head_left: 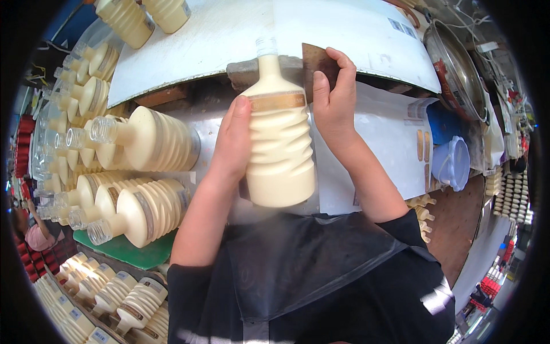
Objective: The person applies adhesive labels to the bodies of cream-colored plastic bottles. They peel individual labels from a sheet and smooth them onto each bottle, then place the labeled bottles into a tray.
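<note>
A cream-coloured bottle [281, 146] with wavy ridges lies in front of me, its clear threaded neck pointing away. A brown-gold band [281, 101] runs round its shoulder. Wrapped along the bottle's left side is my left hand [234, 140], the thumb by one end of the band. To the right, my right hand [335, 97] pinches a thin, dark brown, flat piece [312, 64] between thumb and fingers, held upright beside the bottle's neck. Whether that piece is a scraper or a stiff sheet, I cannot tell. Behind the neck sits a greyish block [243, 73].
Several similar bottles [157, 140] lie stacked at left, necks toward the left. More stand in rows below them [140, 298]. A white board [355, 34] spans the far side. At right are a label sheet [378, 149], a pale blue bucket [452, 163] and a metal pan [455, 63].
</note>
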Demonstrator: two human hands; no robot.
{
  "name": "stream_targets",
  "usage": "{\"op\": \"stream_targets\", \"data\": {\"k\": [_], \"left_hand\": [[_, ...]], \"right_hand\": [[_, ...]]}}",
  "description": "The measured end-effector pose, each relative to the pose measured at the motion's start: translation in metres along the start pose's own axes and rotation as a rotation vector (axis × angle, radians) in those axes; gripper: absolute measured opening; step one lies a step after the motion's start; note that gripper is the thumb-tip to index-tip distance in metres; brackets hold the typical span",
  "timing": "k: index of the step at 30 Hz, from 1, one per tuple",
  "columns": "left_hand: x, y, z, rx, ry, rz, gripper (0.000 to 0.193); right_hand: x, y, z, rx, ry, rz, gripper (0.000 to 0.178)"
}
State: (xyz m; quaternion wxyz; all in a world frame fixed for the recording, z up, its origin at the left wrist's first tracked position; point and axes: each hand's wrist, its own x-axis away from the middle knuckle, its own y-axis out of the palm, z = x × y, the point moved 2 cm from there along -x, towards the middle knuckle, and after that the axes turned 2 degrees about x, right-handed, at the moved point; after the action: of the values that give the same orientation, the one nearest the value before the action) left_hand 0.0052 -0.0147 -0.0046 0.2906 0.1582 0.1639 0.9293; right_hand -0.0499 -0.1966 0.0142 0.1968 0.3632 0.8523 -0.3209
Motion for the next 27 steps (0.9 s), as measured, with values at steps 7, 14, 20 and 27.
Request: {"op": "stream_targets", "data": {"k": [7, 14, 20, 27], "left_hand": [[0.005, 0.005, 0.009, -0.116, 0.004, 0.025, 0.048], [0.017, 0.011, 0.020, -0.378, 0.086, -0.152, 0.069], [0.031, 0.017, 0.026, -0.482, 0.224, -0.063, 0.079], [0.047, 0.021, 0.014, -0.895, 0.413, 0.018, 0.095]], "right_hand": [[-0.009, 0.003, -0.056, 0.063, -0.068, -0.088, 0.040], [-0.028, 0.052, -0.116, 0.358, -0.238, -0.425, 0.024], [-0.021, 0.030, -0.098, 0.268, -0.122, -0.414, 0.028], [0.003, -0.005, -0.022, 0.026, 0.029, 0.006, 0.041]]}}
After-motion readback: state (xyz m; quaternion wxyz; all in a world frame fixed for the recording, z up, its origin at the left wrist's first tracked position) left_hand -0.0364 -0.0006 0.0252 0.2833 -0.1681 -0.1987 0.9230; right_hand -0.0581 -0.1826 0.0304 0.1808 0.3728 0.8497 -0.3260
